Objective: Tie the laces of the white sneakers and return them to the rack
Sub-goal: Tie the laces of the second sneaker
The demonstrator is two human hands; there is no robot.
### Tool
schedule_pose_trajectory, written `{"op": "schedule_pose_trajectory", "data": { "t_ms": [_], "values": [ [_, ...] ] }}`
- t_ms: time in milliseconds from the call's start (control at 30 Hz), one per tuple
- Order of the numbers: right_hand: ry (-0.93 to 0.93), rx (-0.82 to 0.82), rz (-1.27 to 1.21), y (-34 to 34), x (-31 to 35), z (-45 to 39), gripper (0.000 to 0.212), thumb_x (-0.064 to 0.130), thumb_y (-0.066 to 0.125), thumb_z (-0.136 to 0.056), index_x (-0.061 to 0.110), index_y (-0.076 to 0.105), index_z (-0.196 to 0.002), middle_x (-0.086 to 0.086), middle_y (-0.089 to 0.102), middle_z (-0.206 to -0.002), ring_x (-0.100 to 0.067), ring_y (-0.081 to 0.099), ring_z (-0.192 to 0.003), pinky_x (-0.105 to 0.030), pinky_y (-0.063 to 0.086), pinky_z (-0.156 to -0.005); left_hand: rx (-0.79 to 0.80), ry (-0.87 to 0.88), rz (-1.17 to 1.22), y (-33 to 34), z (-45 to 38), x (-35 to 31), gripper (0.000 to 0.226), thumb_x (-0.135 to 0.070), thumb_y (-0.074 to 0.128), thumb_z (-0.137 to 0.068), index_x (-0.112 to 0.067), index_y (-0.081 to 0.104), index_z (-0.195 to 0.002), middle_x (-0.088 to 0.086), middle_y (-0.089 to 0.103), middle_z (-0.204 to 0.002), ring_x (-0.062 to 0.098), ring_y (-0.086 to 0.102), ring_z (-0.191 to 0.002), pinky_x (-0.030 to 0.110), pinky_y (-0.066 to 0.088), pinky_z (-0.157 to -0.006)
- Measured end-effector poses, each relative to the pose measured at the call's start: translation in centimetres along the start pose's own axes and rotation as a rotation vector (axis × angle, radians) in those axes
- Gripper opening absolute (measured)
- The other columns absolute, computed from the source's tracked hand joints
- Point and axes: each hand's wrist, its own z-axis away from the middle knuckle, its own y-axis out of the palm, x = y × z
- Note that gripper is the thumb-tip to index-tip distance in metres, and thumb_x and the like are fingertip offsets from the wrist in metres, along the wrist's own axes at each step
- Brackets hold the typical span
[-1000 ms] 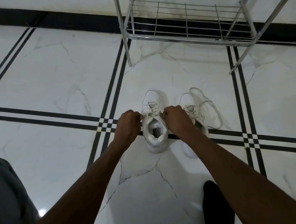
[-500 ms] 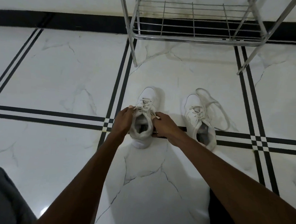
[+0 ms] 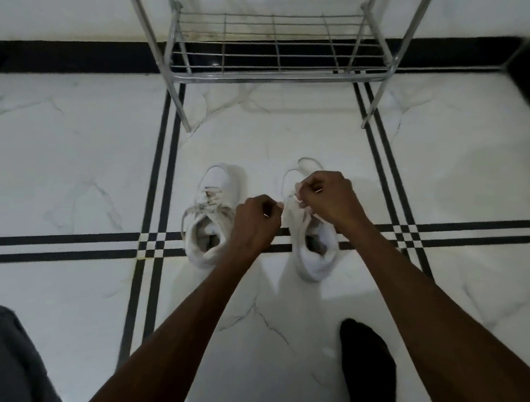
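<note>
Pinching the laces [image 3: 291, 206] of the right sneaker [image 3: 313, 235], both hands, left [image 3: 256, 220] and right [image 3: 328, 194], were closed; left sneaker [image 3: 209, 215] just beside, open floor [image 3: 72, 156] before the rack [image 3: 267, 59].

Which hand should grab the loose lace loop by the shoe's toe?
The right hand, probably. It sits over the right white sneaker beside the loose white lace loop. The left hand is nearer the left white sneaker.
</note>
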Motion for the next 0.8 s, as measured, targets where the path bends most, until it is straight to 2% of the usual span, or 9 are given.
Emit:
{"op": "schedule_pose_trajectory", "data": {
  "t_ms": [100, 167, 267, 333, 367, 467, 600, 667, 800],
  "values": [
    [0.052, -0.051, 0.258, -3.0, -2.8, 0.0, 0.025, 0.023, 0.068, -0.088, 0.001, 0.076, -0.082, -0.014, 0.077, -0.081, -0.025, 0.073, -0.080, -0.025, 0.049, -0.067, 0.130, -0.050, -0.009, 2.5, 0.5, 0.3, 0.034, -0.041, 0.063, -0.095, -0.011, 0.075, -0.103, -0.001, 0.077, -0.095, 0.010, 0.071, -0.080, 0.029, 0.059, -0.078],
    [0.160, 0.091, 0.314, -3.9, -4.6, 0.0, 0.038, 0.034, 0.071, -0.086, -0.004, 0.076, -0.086, -0.021, 0.076, -0.085, -0.032, 0.073, -0.083, -0.030, 0.050, -0.067, 0.177, -0.045, -0.031, 3.7, 0.7, 0.6, 0.044, -0.045, 0.067, -0.091, -0.010, 0.071, -0.117, 0.004, 0.074, -0.108, 0.017, 0.071, -0.093, 0.031, 0.057, -0.084],
    [0.196, 0.318, 0.296, -3.4, -5.9, 0.9, 0.058, 0.046, 0.075, -0.082, -0.008, 0.070, -0.102, -0.030, 0.071, -0.103, -0.037, 0.070, -0.090, -0.040, 0.056, -0.079, 0.177, 0.001, -0.045, 4.7, 1.0, 0.9, 0.058, -0.044, 0.077, -0.083, -0.010, 0.064, -0.128, 0.006, 0.064, -0.116, 0.020, 0.069, -0.096, 0.007, 0.046, -0.072],
    [0.155, 0.245, 0.255, -2.1, -6.2, 1.4, 0.045, 0.036, 0.078, -0.082, -0.002, 0.072, -0.104, -0.024, 0.073, -0.104, -0.034, 0.070, -0.093, -0.046, 0.059, -0.083, 0.156, 0.035, -0.070, 4.8, 0.8, 1.4, 0.059, -0.038, 0.080, -0.081, -0.012, 0.063, -0.131, 0.007, 0.061, -0.118, 0.020, 0.069, -0.094, 0.004, 0.042, -0.067],
    [0.137, 0.193, 0.234, -1.4, -6.2, 1.5, 0.035, 0.030, 0.078, -0.082, 0.002, 0.074, -0.104, -0.019, 0.075, -0.103, -0.031, 0.071, -0.092, -0.046, 0.059, -0.082, 0.143, 0.042, -0.086, 4.6, 0.7, 1.6, 0.057, -0.036, 0.080, -0.081, -0.013, 0.063, -0.130, 0.009, 0.062, -0.118, 0.021, 0.070, -0.094, 0.006, 0.044, -0.072],
    [0.085, 0.167, 0.218, -0.1, -5.5, 1.7, 0.028, 0.022, 0.078, -0.082, 0.004, 0.075, -0.103, -0.013, 0.077, -0.099, -0.028, 0.072, -0.090, -0.045, 0.059, -0.081, 0.098, 0.032, -0.071, 3.4, 0.1, 2.2, 0.057, -0.031, 0.078, -0.078, -0.018, 0.064, -0.131, 0.008, 0.062, -0.114, 0.023, 0.070, -0.093, 0.033, 0.057, -0.085],
    [0.073, 0.220, 0.241, 0.9, -4.4, 1.4, 0.032, 0.021, 0.080, -0.078, -0.001, 0.075, -0.101, -0.018, 0.076, -0.101, -0.031, 0.072, -0.092, -0.046, 0.057, -0.085, 0.181, 0.036, -0.052, 1.1, -0.6, 2.8, 0.060, -0.022, 0.078, -0.080, -0.027, 0.060, -0.137, 0.010, 0.059, -0.113, 0.024, 0.071, -0.090, 0.033, 0.060, -0.071],
    [0.108, 0.213, 0.189, 1.1, -3.9, 1.2, 0.038, 0.030, 0.080, -0.079, 0.003, 0.074, -0.105, -0.015, 0.076, -0.104, -0.029, 0.071, -0.097, -0.046, 0.057, -0.088, 0.202, 0.057, -0.113, 0.2, -1.1, 3.1, 0.055, -0.027, 0.077, -0.083, -0.027, 0.061, -0.135, 0.009, 0.061, -0.111, 0.019, 0.066, -0.094, 0.029, 0.054, -0.077],
    [0.211, 0.194, -0.055, 1.5, -2.8, 0.6, 0.039, 0.047, 0.074, -0.083, 0.017, 0.073, -0.109, -0.003, 0.075, -0.103, -0.019, 0.073, -0.091, -0.041, 0.063, -0.082, 0.109, 0.086, -0.121, -0.6, -1.6, 2.6, 0.036, -0.045, 0.073, -0.088, -0.017, 0.072, -0.110, 0.007, 0.068, -0.100, 0.020, 0.068, -0.089, 0.036, 0.056, -0.078]
  ]
}}
